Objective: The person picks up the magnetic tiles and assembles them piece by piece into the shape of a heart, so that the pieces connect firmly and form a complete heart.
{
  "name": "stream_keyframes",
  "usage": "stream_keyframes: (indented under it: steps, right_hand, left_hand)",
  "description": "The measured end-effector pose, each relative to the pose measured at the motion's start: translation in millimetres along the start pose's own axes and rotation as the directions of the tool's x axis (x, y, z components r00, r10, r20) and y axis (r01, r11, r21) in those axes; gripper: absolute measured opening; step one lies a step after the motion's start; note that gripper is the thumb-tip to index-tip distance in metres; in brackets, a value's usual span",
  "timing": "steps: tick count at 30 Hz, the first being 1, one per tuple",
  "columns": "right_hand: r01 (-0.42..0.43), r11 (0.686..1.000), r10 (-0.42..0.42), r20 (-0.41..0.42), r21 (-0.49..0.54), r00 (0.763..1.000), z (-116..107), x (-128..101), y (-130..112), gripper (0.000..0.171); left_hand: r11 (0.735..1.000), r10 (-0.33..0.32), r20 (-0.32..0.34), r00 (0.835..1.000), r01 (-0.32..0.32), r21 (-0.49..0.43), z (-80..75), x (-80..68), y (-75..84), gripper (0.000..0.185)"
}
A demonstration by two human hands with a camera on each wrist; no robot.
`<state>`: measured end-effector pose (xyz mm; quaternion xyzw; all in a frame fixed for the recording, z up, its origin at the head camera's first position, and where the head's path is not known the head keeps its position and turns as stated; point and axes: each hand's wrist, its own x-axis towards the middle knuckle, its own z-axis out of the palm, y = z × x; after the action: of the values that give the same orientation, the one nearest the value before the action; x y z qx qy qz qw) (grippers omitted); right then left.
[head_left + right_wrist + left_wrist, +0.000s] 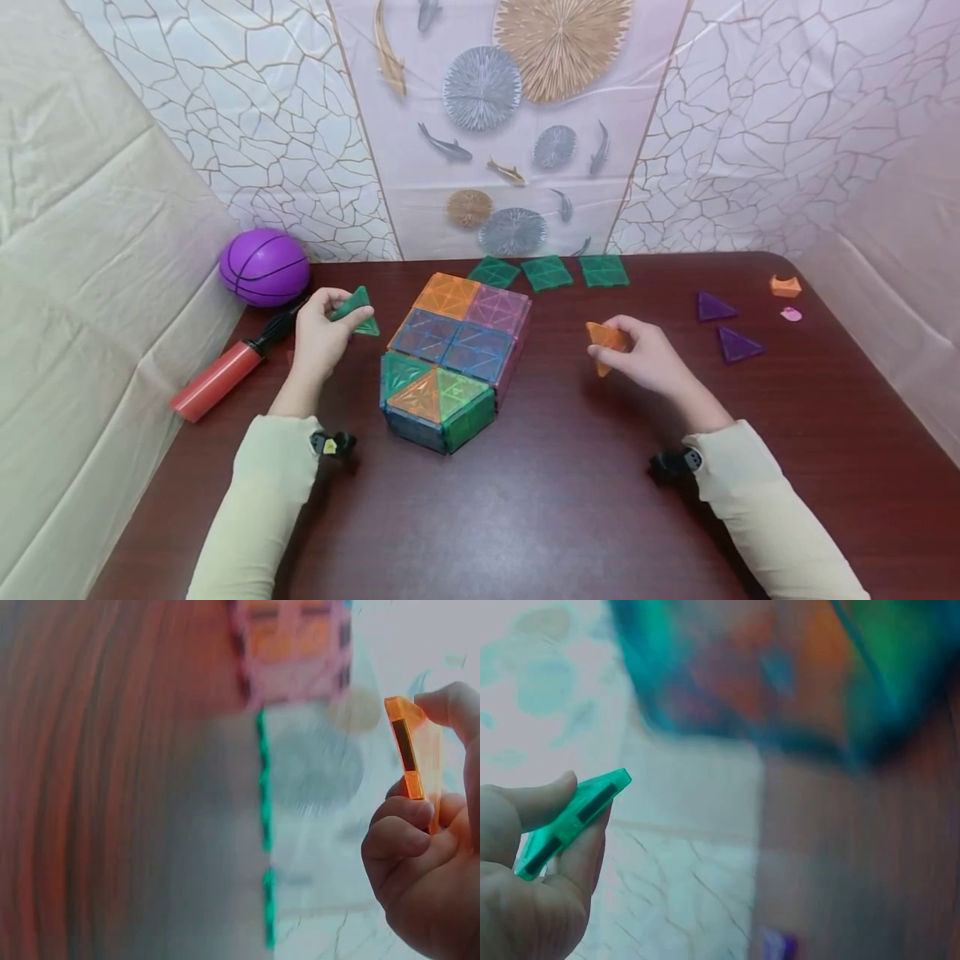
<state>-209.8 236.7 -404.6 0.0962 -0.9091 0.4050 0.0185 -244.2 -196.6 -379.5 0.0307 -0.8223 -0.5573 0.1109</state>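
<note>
Your left hand (318, 337) pinched a green triangle tile (355, 311) just left of the tile structure (450, 358) on the table (525, 500). Your right hand (645, 354) gripped an orange triangle tile (604, 342) to the structure's right, apart from it.

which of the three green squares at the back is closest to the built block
The leftmost green square: its corner nearly meets the tile structure, while the middle one and the right one lie farther off.
</note>
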Motion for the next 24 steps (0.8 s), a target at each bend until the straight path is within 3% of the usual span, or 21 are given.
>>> stream_keyframes:
  steps: [4, 7, 11, 14, 17, 21, 24]
  right_hand:
    - [0.011, 0.997, -0.010, -0.006, 0.079, 1.000, 11.6, -9.1, -27.2, 0.029]
    - [0.015, 0.989, -0.016, 0.005, 0.146, 1.000, 18.2, -15.6, -47.3, 0.029]
    - [0.048, 0.977, -0.051, 0.010, 0.207, 0.999, 26.4, -23.2, -69.6, 0.025]
    - [0.080, 0.970, -0.083, 0.006, 0.232, 0.997, 32.2, -29.2, -83.8, 0.023]
    - [0.100, 0.962, -0.107, 0.013, 0.256, 0.994, 36.7, -35.9, -95.6, 0.023]
    - [0.131, 0.953, -0.146, 0.033, 0.272, 0.989, 42.4, -42.0, -105.9, 0.023]
    - [0.155, 0.950, -0.173, 0.044, 0.273, 0.984, 47.1, -43.3, -109.1, 0.023]
  left_hand:
    - [0.968, 0.027, 0.013, 1.000, -0.023, -0.251, 11.7, -27.6, 22.9, 0.024]
    - [0.919, 0.092, 0.103, 0.990, -0.045, -0.391, 25.2, -46.8, 37.7, 0.023]
    - [0.874, 0.144, 0.284, 0.948, 0.012, -0.485, 44.0, -68.5, 51.5, 0.022]
    - [0.892, 0.138, 0.395, 0.908, 0.059, -0.447, 56.2, -81.3, 57.8, 0.021]
    - [0.928, 0.135, 0.456, 0.879, 0.049, -0.369, 65.8, -90.1, 60.8, 0.022]
    - [0.950, 0.130, 0.495, 0.859, 0.036, -0.311, 75.3, -97.1, 62.5, 0.025]
    - [0.958, 0.133, 0.503, 0.854, 0.020, -0.287, 80.8, -100.0, 62.8, 0.025]
